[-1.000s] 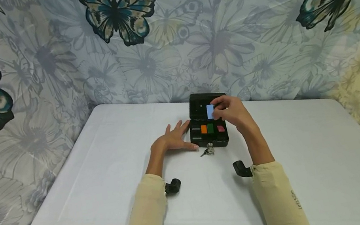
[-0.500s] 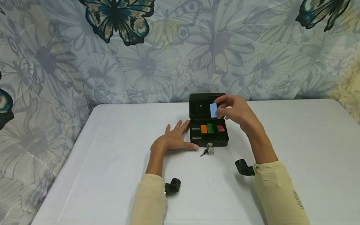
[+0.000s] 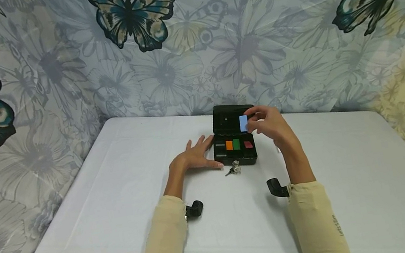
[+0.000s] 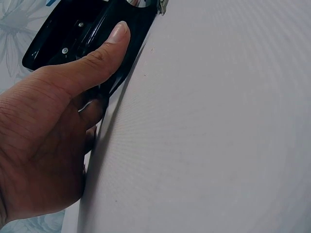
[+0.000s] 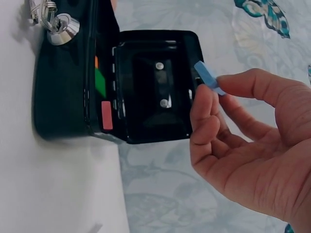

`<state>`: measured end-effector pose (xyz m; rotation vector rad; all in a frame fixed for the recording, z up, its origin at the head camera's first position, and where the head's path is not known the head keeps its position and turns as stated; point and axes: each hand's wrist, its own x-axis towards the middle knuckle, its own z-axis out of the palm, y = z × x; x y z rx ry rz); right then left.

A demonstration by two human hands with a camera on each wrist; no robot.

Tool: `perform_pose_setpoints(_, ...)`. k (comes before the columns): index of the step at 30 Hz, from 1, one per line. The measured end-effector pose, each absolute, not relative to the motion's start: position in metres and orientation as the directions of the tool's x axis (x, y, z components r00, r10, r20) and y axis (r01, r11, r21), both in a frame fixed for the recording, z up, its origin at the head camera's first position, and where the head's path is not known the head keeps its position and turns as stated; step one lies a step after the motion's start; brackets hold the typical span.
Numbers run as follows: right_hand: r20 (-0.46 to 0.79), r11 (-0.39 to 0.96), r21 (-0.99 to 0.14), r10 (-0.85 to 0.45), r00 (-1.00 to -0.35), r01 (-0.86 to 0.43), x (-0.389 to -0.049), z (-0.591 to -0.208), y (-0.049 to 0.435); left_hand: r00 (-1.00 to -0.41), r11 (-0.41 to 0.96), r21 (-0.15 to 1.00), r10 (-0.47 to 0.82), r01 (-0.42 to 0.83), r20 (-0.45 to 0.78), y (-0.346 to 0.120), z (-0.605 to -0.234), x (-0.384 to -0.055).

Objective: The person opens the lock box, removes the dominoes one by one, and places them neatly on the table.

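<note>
A small black cash box (image 3: pixel 223 157) stands with its lid (image 3: pixel 221 118) raised, near the table's back edge. My left hand (image 3: pixel 191 157) rests against the box's left side, fingers spread, thumb near the front corner. In the left wrist view, the thumb lies straight along the black metal. My right hand (image 3: pixel 270 125) pinches a flat blue block (image 5: pixel 206 75) between thumb and fingers, in front of the lid's right part. Inside the box are an orange block (image 3: pixel 229 145), a green block (image 3: pixel 236 144) and a red-pink block (image 5: pixel 107 115).
Keys (image 3: pixel 230 171) hang from the silver lock (image 5: pixel 63 29) at the box's front. The white table (image 3: pixel 229 230) reaches back to a wall cloth with butterflies (image 3: pixel 129 12). Something pale, too small to identify, shows beside my right forearm.
My right hand has moved a little to the right, carrying the blue block from the lid's middle toward its right edge. My left hand and the box have stayed in place.
</note>
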<state>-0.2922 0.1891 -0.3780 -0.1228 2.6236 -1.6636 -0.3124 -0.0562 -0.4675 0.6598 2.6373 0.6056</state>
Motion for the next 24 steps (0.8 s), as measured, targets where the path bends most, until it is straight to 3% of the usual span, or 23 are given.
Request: perform_pose_setpoints(24,-0.004,0.456,-0.889,-0.059,-0.998,-0.023,-0.291,-0.374,0.208,-0.826,0.8,0.481,0.512,0.359,-0.236,-0.056,-0.467,-0.313)
